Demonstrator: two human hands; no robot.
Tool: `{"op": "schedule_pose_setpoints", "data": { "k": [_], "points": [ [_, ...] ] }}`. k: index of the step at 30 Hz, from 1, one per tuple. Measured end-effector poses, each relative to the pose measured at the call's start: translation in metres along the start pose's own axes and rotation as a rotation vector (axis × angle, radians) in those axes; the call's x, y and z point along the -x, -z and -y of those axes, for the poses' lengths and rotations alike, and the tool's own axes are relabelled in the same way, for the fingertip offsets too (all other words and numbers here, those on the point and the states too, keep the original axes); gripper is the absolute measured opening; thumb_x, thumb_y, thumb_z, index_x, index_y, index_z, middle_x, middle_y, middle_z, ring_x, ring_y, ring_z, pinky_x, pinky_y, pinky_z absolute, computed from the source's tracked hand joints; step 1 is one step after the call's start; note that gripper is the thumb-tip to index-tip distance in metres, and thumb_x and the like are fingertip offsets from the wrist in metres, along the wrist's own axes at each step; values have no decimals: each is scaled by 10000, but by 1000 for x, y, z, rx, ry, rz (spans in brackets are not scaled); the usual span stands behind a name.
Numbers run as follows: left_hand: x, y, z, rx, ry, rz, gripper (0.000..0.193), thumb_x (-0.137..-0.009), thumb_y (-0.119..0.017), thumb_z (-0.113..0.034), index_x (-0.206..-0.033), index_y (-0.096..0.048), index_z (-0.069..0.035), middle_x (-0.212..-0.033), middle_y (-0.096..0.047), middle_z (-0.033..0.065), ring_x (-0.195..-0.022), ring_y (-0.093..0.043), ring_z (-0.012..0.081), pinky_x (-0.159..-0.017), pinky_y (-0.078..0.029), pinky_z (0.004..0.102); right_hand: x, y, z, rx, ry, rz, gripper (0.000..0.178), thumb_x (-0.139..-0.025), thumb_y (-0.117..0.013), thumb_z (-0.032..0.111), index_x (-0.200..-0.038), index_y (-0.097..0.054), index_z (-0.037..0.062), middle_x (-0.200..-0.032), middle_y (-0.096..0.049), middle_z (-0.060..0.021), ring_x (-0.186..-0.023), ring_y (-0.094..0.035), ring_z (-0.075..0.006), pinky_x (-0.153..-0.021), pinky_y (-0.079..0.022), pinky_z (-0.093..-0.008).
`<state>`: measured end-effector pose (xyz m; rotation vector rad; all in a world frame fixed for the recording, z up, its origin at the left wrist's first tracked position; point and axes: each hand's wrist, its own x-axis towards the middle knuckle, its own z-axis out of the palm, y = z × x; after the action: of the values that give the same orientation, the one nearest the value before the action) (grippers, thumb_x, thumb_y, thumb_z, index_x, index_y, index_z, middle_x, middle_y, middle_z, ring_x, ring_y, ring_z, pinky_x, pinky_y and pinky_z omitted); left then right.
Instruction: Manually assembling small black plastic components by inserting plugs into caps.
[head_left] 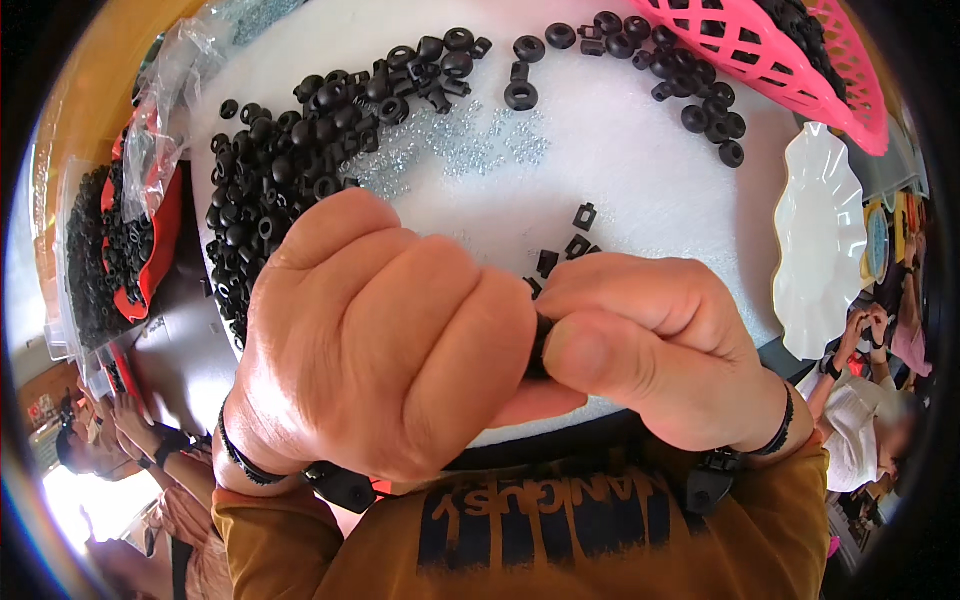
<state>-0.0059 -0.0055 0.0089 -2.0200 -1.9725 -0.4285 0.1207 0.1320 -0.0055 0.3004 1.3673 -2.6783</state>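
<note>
My left hand is closed in a fist over the front of the white padded surface. Close against it, my right hand pinches with thumb and bent forefinger. A small black plastic part shows between the two hands, mostly covered by fingers, so its exact shape is hidden. Just beyond my right hand lie several small square black pieces with holes. A large heap of round black plastic parts spreads beyond and left of my left hand. Tiny clear bits lie scattered beyond both hands.
A pink lattice basket holding black parts stands at the far right, with loose black rings beside it. Nearer is a white scalloped dish. At left are a red tray and clear plastic bags. Other people sit on both sides.
</note>
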Motion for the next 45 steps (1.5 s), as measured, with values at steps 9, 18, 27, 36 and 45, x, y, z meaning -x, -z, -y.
{"op": "schedule_pose_setpoints", "data": {
  "k": [9, 18, 27, 36, 45],
  "points": [
    [6, -7, -1, -56, -65, -101, 335, -737, -670, -298, -758, -536, 9, -700, -508, 87, -573, -488, 238, -504, -465, 350, 0, -2, -7, -107, 14, 7, 321, -886, -536, 259, -928, -607, -51, -871, -591, -90, -821, -542, -133, -740, -415, -269],
    [10, -6, -5, -39, -51, -95, 504, -665, -695, -476, -707, -524, -4, -657, -466, 73, -524, -453, 225, -452, -427, 327, 1, 6, -10, 24, 9, 22, 332, -887, -531, 261, -958, -604, -55, -935, -606, -126, -882, -564, -166, -787, -423, -285],
    [2, -3, 0, 94, -46, -107, 503, -644, -705, -472, -674, -507, -10, -587, -432, 53, -463, -423, 208, -399, -355, 295, 5, 0, -3, 42, 14, -18, 372, -897, -512, 295, -985, -592, -57, -938, -602, -104, -867, -551, -147, -759, -422, -257],
    [-1, 1, 0, 122, -54, -120, 422, -677, -704, -390, -684, -499, -21, -575, -426, 43, -440, -407, 195, -385, -326, 302, 2, 1, -3, 462, 357, -13, 269, -921, -477, 194, -761, -585, 7, -622, -468, -19, -581, -415, -94, -540, -332, -247],
    [-1, 2, 1, 110, -11, -47, 359, -680, -704, -331, -680, -512, -28, -585, -444, 46, -450, -427, 204, -417, -357, 301, 4, -3, 5, 524, 256, -72, 237, -911, -489, 181, -825, -627, 10, -648, -504, -26, -608, -447, -115, -576, -356, -260]
  ]
}}
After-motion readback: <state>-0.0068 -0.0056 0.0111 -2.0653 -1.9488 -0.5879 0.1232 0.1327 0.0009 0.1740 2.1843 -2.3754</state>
